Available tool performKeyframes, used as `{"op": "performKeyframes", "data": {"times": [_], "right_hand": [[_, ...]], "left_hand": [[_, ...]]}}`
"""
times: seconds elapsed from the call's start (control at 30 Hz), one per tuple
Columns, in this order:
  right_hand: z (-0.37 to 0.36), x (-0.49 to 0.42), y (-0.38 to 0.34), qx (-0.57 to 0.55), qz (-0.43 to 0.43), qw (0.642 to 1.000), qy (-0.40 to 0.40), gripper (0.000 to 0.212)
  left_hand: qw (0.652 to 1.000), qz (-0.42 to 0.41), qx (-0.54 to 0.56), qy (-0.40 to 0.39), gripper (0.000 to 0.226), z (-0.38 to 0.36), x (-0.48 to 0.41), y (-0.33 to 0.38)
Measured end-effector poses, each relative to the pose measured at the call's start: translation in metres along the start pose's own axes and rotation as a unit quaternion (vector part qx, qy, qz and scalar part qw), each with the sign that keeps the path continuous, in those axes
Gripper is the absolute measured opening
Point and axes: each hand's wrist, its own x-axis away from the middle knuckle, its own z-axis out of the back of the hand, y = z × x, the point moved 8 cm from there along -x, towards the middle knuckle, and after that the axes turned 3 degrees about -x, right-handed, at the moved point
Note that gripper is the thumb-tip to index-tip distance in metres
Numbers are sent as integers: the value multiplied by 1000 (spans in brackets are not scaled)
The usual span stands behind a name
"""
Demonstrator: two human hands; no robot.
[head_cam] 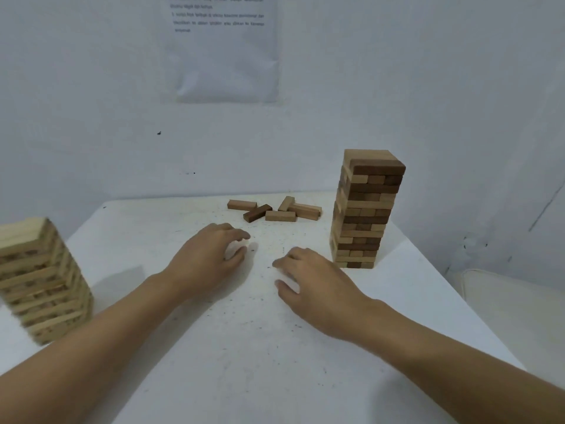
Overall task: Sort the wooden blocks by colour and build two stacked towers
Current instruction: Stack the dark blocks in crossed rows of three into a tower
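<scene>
A tower of mixed dark and light brown blocks (365,209) stands at the table's back right. A pale wood tower (39,280) stands at the left edge. Several loose blocks lie at the back middle: one dark block (257,213) among light ones (280,215). My left hand (211,255) hovers low over the table's middle, fingers loosely curled, holding nothing. My right hand (318,286) lies palm down just left of the mixed tower's base, fingers relaxed and empty.
The white table (244,347) is speckled with dark specks. A white wall rises right behind it, with a printed sheet of paper (224,47) taped on it. The table's right edge drops off beside the mixed tower.
</scene>
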Motion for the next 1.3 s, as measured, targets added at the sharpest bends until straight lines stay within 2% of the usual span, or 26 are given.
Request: {"op": "performKeyframes", "data": {"times": [0.07,0.17,0.23,0.37,0.57,0.67,0.77,0.87,0.97,1.1,1.17,1.3], "right_hand": [[-8,-23,2,-21,-28,999,1,48],[-17,-57,14,-10,-62,998,22,51],[-18,-75,23,-9,-79,996,36,52],[-21,-98,35,-9,-96,995,36,51],[-26,-113,42,44,-101,993,32,50],[-26,-116,41,71,-93,992,41,51],[-30,-119,40,94,-80,992,34,55],[-33,-120,37,104,-74,992,17,61],[-36,-124,33,130,-74,989,-4,68],[-36,-127,25,149,-74,986,-15,64],[-35,-125,23,146,-77,986,-15,61],[-35,-120,24,125,-79,989,-7,61]], "left_hand": [[1000,-9,24,7,52,-2,-8,-3],[1000,7,-19,-15,43,-14,-26,-14],[999,16,-37,-34,48,-24,-36,-22],[997,20,-50,-50,78,-36,-46,-30],[1000,9,-26,-6,52,-36,-47,-29],[999,24,26,12,47,-31,-49,-33],[992,55,110,34,52,-23,-52,-37],[980,88,161,74,44,-11,-56,-42],[986,112,107,67,40,-11,-69,-57],[992,95,56,-56,44,-20,-76,-52],[992,92,13,-89,46,-23,-71,-44],[993,79,-66,-51,44,-18,-73,-47]]}}
